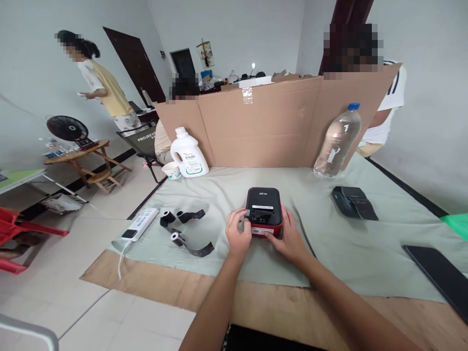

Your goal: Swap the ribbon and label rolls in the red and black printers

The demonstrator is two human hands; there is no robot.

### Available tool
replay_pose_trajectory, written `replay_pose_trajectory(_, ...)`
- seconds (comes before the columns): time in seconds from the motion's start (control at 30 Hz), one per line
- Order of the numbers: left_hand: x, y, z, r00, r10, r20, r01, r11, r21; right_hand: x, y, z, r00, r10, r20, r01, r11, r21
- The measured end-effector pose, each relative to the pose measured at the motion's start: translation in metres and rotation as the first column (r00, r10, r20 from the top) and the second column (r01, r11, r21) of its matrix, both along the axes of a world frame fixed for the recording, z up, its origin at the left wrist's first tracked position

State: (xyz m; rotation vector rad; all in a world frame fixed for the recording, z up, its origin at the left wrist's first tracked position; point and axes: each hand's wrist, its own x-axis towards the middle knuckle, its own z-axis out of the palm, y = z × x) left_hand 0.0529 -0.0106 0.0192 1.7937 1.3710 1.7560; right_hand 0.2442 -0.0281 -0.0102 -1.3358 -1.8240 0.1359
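Note:
A small red and black label printer [263, 210] sits on the pale green cloth [340, 253] in front of me. My left hand [238, 233] is at its left side, fingers pinched on a small grey piece by the printer's front. My right hand [288, 239] rests against the printer's right front corner, fingers curled on its casing. To the left lie two black ribbon rolls [183, 229] with loose dark strips trailing from them.
A white power strip [141, 223], a white detergent jug [187, 153], a small cup [171, 170], a clear water bottle [337, 143], a black device [353, 202] and a dark tablet [440, 275] lie around. A cardboard screen [270, 122] stands behind, people beyond it.

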Motion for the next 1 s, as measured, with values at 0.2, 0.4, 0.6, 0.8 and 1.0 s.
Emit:
replay_pose_trajectory(0.2, -0.006, 0.001, 0.0, 0.97, -0.001, -0.242, 0.038, 0.988, 0.149, 0.004, -0.003, 0.01, 0.998, 0.04, 0.042, -0.044, 0.994, 0.102)
replay_pose_trajectory(0.4, -0.004, 0.014, -0.011, 0.981, -0.019, -0.191, 0.05, 0.987, 0.156, 0.009, 0.0, 0.017, 0.998, 0.043, 0.036, -0.046, 0.996, 0.082)
replay_pose_trajectory(0.6, 0.0, 0.027, -0.017, 0.974, 0.035, -0.226, 0.001, 0.987, 0.159, 0.01, 0.002, 0.019, 0.998, 0.049, 0.048, -0.054, 0.994, 0.094)
replay_pose_trajectory(0.8, 0.0, 0.023, -0.014, 0.984, -0.013, -0.179, 0.039, 0.989, 0.143, 0.017, 0.002, 0.02, 0.994, 0.107, 0.014, -0.108, 0.991, 0.079)
replay_pose_trajectory(1.0, -0.004, 0.016, -0.011, 0.967, -0.044, -0.251, 0.093, 0.979, 0.184, 0.023, 0.017, 0.035, 0.928, 0.079, -0.364, -0.113, 0.991, -0.074)
